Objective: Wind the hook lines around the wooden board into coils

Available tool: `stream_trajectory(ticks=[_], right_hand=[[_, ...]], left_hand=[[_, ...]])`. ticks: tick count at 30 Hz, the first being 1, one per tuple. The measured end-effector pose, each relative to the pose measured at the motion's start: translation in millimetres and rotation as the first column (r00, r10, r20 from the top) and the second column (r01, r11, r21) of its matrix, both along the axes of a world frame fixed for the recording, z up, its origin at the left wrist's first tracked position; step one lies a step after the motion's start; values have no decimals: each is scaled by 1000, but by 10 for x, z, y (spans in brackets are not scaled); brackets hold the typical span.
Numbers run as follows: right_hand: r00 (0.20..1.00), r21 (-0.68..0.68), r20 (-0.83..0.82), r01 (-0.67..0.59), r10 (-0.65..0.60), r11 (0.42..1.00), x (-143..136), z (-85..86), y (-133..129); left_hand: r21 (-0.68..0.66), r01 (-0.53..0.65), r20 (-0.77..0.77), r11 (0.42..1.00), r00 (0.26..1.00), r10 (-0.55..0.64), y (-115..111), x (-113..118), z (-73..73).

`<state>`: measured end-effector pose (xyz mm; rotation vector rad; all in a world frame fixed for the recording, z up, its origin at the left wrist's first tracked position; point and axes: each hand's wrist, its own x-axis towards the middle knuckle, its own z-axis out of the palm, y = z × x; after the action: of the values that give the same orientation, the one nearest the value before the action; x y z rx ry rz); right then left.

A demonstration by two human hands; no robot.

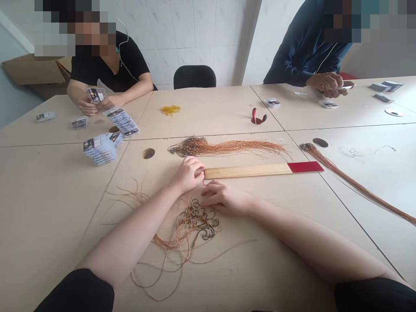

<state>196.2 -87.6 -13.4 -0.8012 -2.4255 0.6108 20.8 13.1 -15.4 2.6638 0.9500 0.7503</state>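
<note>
A long flat wooden strip (pixel 247 171) with a red right end lies across the table in front of me. My left hand (pixel 189 175) is at its left end, fingers curled and pressed together; what they pinch is hidden. Just below that end, my right hand (pixel 225 198) is closed with bent fingers, and I cannot make out what is in it. A short reddish bit of line (pixel 204 182) shows between the hands. Beneath them lies a loose pile of dark fish hooks (pixel 203 223) tied to orange-brown lines (pixel 167 242), which spread in tangled loops.
Behind the strip lies a bundle of hooks with lines (pixel 227 148); another bundle (pixel 351 182) trails off right. Clear boxes (pixel 100 149) are stacked left. Yellow bands (pixel 170 110) and red-handled pliers (pixel 255 117) lie farther back. Two people sit opposite, handling small items.
</note>
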Motion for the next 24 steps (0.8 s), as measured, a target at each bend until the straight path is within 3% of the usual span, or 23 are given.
stream_trajectory(ticks=[13, 24], right_hand=[[985, -16, 170, 16, -13, 1000, -51, 79, -66], [996, 47, 82, 30, -33, 998, -49, 9, -56]], left_hand=[[-11, -8, 6, 1000, 1000, 8, -10, 7, 14], [-16, -5, 2, 1000, 1000, 5, -12, 6, 17]])
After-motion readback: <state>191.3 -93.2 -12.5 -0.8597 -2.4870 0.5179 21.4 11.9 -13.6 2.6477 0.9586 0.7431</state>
